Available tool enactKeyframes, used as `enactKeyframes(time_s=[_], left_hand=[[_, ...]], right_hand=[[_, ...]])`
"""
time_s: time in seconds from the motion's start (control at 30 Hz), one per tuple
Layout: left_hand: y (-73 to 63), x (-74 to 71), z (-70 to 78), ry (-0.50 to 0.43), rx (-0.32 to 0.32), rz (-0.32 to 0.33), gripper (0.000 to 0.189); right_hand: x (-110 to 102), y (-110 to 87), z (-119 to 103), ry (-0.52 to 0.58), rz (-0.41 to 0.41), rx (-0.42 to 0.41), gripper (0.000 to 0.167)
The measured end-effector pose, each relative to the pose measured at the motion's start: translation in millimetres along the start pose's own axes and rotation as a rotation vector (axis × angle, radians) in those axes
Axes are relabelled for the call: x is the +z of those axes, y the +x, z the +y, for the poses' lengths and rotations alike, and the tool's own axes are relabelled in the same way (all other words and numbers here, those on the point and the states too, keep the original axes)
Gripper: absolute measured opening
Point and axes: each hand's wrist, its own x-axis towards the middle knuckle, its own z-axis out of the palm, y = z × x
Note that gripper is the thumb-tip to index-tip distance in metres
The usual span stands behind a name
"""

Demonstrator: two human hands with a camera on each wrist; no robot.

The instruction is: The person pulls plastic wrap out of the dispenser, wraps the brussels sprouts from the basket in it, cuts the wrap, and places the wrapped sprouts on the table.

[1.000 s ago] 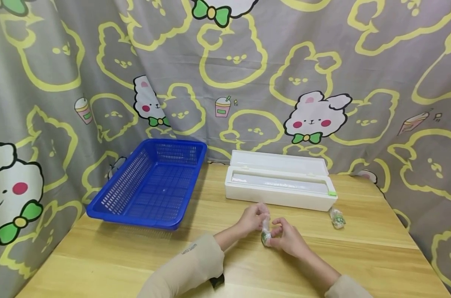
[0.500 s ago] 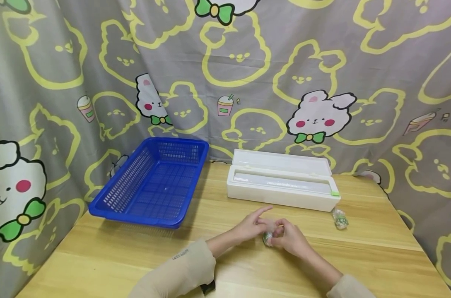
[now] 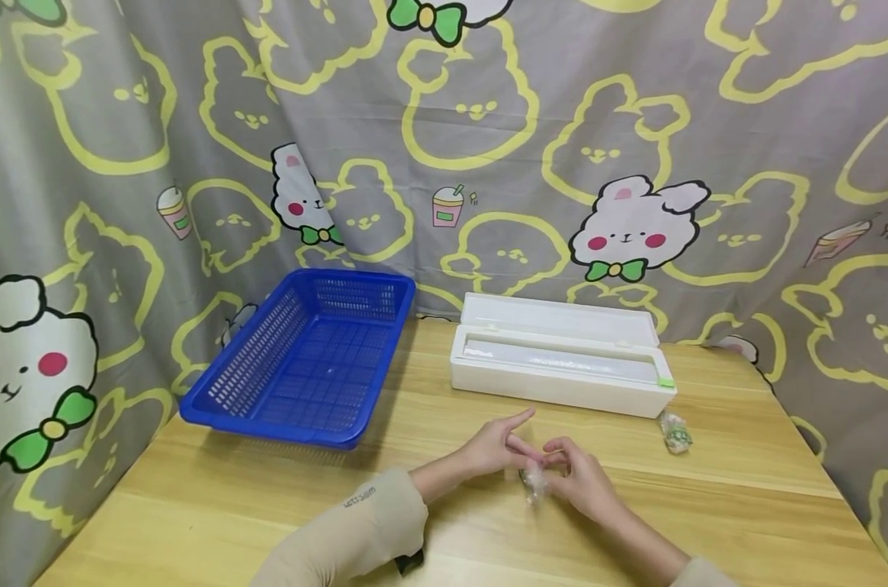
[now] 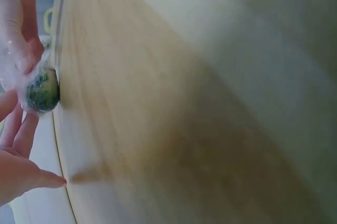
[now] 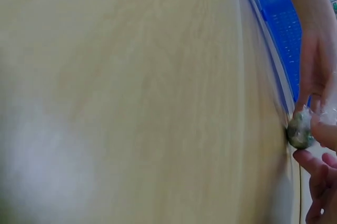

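Note:
A small, round, dark green and pale thing wrapped in clear cling film is between the two hands, low over the table. The left wrist view shows the green wrapped ball with loose film bunched beside it. My left hand pinches at the wrapping, one finger sticking out straight. From the other side my right hand pinches the film with thumb and fingers. In the right wrist view, fingertips of the right hand touch the ball from below. Fingers partly hide the film.
Behind the hands stands an open white cling film box with a roll inside and a green tab. A second film-wrapped green and pale thing lies by its right end. A blue plastic basket stands left. Patterned curtain hangs behind the wooden table.
The left hand has come down from pulling the film upward and now works close against the right hand. The film has turned from a raised twist into a loose, crumpled bunch.

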Motion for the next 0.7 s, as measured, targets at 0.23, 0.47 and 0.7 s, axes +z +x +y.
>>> enactKeyframes(time_s=[0.23,0.47,0.7], left_hand=[[-0.5,4.9,1.0,0.049,0.046,0.043,0.097],[-2.9,6.4,3.4,0.116,0.022,0.064,0.106],[-9.5,5.7,7.2,0.267,0.067,0.056,0.096]], right_hand=[[-4.0,-4.8,-3.1,0.118,0.003,0.046,0.019],[1.8,-6.1,5.1,0.022,0.015,-0.172,0.026],[3.3,-5.8,-0.1,-0.151,0.029,-0.212,0.022]])
